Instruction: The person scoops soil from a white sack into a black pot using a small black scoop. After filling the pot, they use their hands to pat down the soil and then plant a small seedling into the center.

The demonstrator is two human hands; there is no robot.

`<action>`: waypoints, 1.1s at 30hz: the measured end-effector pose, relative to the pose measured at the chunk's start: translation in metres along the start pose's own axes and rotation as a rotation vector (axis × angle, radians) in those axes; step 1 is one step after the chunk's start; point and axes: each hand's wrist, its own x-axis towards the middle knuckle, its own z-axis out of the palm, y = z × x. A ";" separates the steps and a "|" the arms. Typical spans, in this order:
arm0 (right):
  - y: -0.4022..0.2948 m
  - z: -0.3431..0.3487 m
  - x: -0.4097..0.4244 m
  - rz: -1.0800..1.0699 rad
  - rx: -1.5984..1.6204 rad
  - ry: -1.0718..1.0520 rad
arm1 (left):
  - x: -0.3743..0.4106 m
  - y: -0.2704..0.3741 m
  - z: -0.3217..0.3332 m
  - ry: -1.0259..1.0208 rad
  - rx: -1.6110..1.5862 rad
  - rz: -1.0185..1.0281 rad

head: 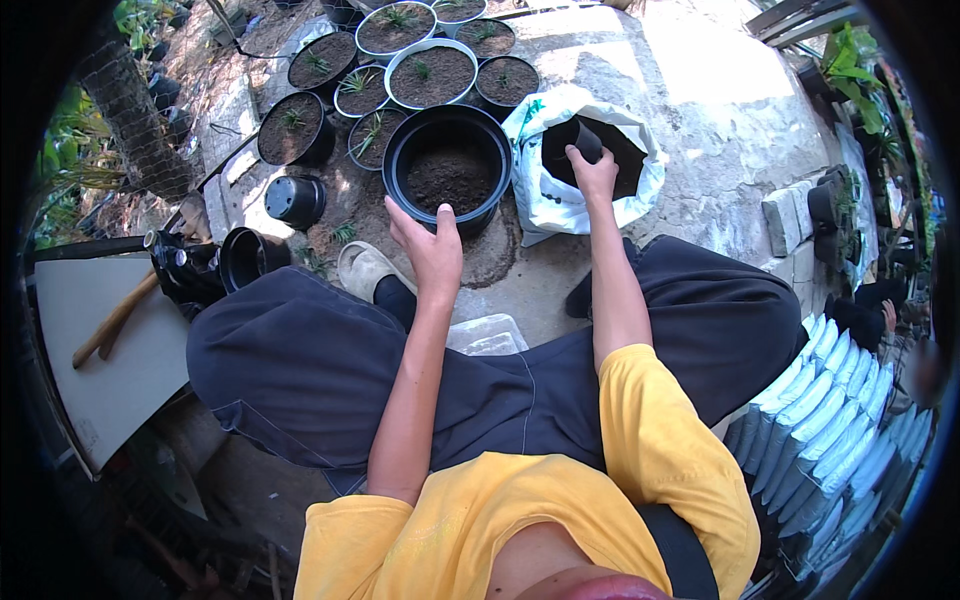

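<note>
My left hand rests against the near rim of a large black plastic plant pot, thumb over the edge and fingers along its outer side. Dark potting soil partly fills that pot. To its right stands a white plastic sack with its top rolled open, holding dark soil. My right hand grips a small black scoop-like container inside the sack's mouth. The lower end of the container is partly hidden by my fingers.
Several soil-filled pots with small green plants stand beyond the large pot. An overturned black pot and another black pot lie at left, near a wooden-handled tool on a board. Stacked filled bags and concrete blocks are at right.
</note>
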 end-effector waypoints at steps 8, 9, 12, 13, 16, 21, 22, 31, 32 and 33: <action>-0.006 -0.043 -0.014 -0.022 0.186 -0.051 | -0.006 0.015 -0.002 -0.013 -0.075 -0.051; -0.016 -0.052 -0.019 -0.012 0.215 -0.085 | -0.008 0.016 -0.002 -0.012 -0.082 -0.047; -0.056 -0.075 -0.040 -0.099 0.224 -0.109 | -0.009 0.013 0.000 -0.024 -0.047 -0.036; -0.070 -0.081 -0.046 -0.142 0.224 -0.120 | -0.010 0.012 0.000 -0.025 -0.069 -0.037; -0.104 -0.083 -0.066 -0.334 0.189 -0.209 | -0.014 0.017 -0.002 -0.030 -0.130 -0.038; -0.163 -0.065 -0.134 -0.856 -0.169 -0.226 | -0.013 0.011 0.001 0.004 -0.131 -0.019; -0.163 -0.055 -0.141 -0.893 -0.197 -0.222 | -0.012 0.012 0.000 0.003 -0.148 -0.024; -0.146 -0.047 -0.120 -0.979 -0.035 0.195 | -0.013 0.009 0.001 0.005 -0.140 0.010; -0.136 -0.050 -0.111 -0.897 -0.013 0.222 | -0.013 0.008 0.001 0.004 -0.147 0.002; -0.124 -0.053 -0.102 -0.814 0.010 0.250 | -0.013 0.009 0.001 0.003 -0.153 -0.004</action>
